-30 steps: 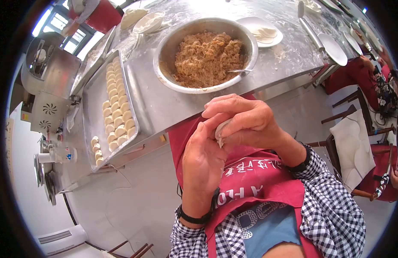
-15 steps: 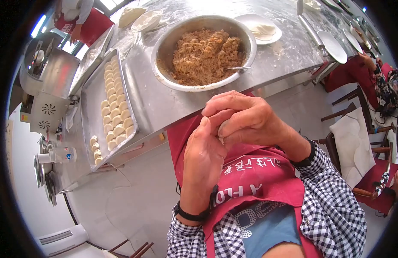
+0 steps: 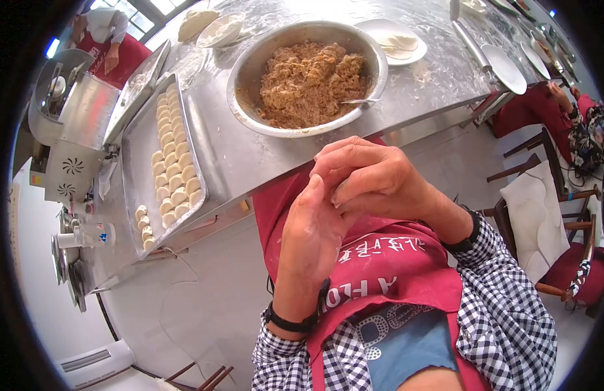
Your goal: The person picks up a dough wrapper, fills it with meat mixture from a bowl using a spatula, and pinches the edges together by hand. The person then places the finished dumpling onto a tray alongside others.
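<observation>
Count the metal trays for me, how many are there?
2. The dumpling tray lies left of the filling bowl; a second tray sits just beyond it. Others may be hidden.

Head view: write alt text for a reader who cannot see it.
Left hand and right hand press together around a barely visible pale dumpling, before a red apron. A steel table holds a bowl of brown filling and a tray of dumplings.

Right hand curled tight over upright left hand, both before the chest.
</observation>
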`<state>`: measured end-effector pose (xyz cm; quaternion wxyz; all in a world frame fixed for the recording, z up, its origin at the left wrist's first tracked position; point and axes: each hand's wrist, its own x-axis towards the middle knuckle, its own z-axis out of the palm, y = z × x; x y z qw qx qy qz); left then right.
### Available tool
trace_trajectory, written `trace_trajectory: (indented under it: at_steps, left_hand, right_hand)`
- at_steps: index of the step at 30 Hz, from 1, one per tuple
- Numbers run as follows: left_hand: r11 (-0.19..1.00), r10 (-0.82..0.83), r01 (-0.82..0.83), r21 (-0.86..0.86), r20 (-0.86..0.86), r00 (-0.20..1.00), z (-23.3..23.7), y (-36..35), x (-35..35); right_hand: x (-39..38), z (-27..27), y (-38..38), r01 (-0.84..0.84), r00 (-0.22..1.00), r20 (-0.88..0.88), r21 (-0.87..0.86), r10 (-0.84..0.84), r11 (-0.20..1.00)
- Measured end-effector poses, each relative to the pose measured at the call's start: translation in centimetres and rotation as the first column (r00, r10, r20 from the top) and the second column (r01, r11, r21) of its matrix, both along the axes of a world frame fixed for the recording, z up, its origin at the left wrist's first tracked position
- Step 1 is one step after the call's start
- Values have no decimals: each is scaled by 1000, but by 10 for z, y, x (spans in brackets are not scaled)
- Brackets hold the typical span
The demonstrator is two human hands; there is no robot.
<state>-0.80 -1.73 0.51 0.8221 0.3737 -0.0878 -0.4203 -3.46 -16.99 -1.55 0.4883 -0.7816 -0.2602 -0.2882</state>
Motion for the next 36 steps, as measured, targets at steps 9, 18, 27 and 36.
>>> trace_trajectory:
  at_steps: [9,18,27,36]
  left_hand:
    - [999,-32,31,18,23,999,-2,-1,1]
    - [994,-101,99,35,42,994,-6,1,4]
    - [997,-67,65,30,58,996,-3,-1,1]
    - [995,-72,68,67,58,996,-3,1,1]
  right_hand:
    - [-1,-1,-3,-32,999,-31,6,32,999]
    - [-2,1,-4,-47,996,-70,3,47,999]
    - [-4,6,-5,-36,999,-37,-68,34,997]
    - [-3,3,-6,-80,995,-51,10,81,997]
